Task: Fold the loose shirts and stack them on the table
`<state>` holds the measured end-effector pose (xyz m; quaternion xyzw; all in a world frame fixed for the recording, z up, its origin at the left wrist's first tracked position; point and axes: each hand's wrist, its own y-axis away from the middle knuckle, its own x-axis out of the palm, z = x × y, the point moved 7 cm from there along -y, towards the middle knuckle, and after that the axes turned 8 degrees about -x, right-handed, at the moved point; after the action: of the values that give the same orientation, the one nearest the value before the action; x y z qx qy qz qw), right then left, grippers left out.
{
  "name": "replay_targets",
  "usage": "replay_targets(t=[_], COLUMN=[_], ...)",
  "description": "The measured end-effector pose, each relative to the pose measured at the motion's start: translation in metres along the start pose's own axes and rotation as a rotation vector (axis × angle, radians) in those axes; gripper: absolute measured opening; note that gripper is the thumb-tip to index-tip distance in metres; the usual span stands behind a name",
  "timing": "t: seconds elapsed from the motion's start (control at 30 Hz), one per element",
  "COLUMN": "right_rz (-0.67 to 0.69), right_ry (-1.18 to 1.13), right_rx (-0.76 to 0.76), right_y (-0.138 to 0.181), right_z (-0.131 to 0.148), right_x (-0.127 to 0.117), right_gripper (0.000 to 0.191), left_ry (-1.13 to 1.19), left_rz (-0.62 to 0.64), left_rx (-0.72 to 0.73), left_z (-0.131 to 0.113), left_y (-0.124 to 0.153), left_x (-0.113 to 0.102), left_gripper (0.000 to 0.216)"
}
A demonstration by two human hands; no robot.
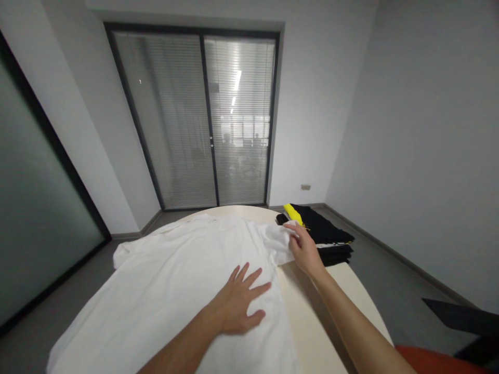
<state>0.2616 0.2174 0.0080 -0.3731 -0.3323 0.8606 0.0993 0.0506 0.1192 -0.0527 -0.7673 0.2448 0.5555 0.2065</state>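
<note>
A white T-shirt (187,280) lies spread over a round table, with small wrinkles across it. My left hand (239,301) rests flat on the shirt, right of its middle, fingers spread. At the shirt's right side, my right hand (302,244) pinches the edge of the sleeve between thumb and fingers. The sleeve reaches out to the right, close to a stack of folded black clothes (325,228). Part of the sleeve's end is hidden behind the right hand.
The pale round table (312,311) shows along its right side. A yellow piece (293,213) lies on the black stack. An orange-red seat (429,358) and a dark armrest-like part (460,316) stand at lower right. Beyond are glass panels with blinds (239,171).
</note>
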Motion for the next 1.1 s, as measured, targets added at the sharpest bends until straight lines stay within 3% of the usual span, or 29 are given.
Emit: replay_targets(t=[0.17, 0.37, 0.57, 0.63, 0.73, 0.8, 0.93, 1.1], right_rz=[0.071, 0.075, 0.202, 0.287, 0.503, 0.583, 0.441, 0.451], right_ry=[0.103, 0.297, 0.337, 0.267, 0.021, -0.116, 0.081, 0.277], right_rx=[0.101, 0.188, 0.079, -0.025, -0.212, -0.234, -0.004, 0.103], right_y=[0.003, -0.019, -0.047, -0.049, -0.039, -0.032, -0.033, -0.022], right_z=[-0.012, -0.016, 0.019, 0.042, 0.076, 0.084, 0.048, 0.003], right_x=[0.017, 0.008, 0.026, 0.043, 0.073, 0.084, 0.077, 0.08], right_gripper=[0.057, 0.078, 0.085, 0.081, 0.065, 0.048, 0.03, 0.043], left_ry=[-0.002, 0.02, 0.064, 0.094, 0.165, 0.198, 0.198, 0.071], left_rz=[0.022, 0.077, 0.051, -0.026, -0.295, -0.47, -0.587, -0.434], left_rx=[0.003, 0.041, 0.055, 0.015, -0.166, -0.323, -0.47, -0.338], left_z=[-0.005, -0.008, -0.008, -0.005, 0.016, 0.035, 0.059, 0.047], left_y=[0.0, -0.001, 0.001, -0.002, -0.007, -0.007, -0.005, -0.01], left_x=[-0.004, -0.004, -0.005, -0.007, -0.017, -0.021, -0.02, -0.012], left_gripper=[0.072, 0.074, 0.073, 0.06, 0.037, 0.03, 0.038, 0.057])
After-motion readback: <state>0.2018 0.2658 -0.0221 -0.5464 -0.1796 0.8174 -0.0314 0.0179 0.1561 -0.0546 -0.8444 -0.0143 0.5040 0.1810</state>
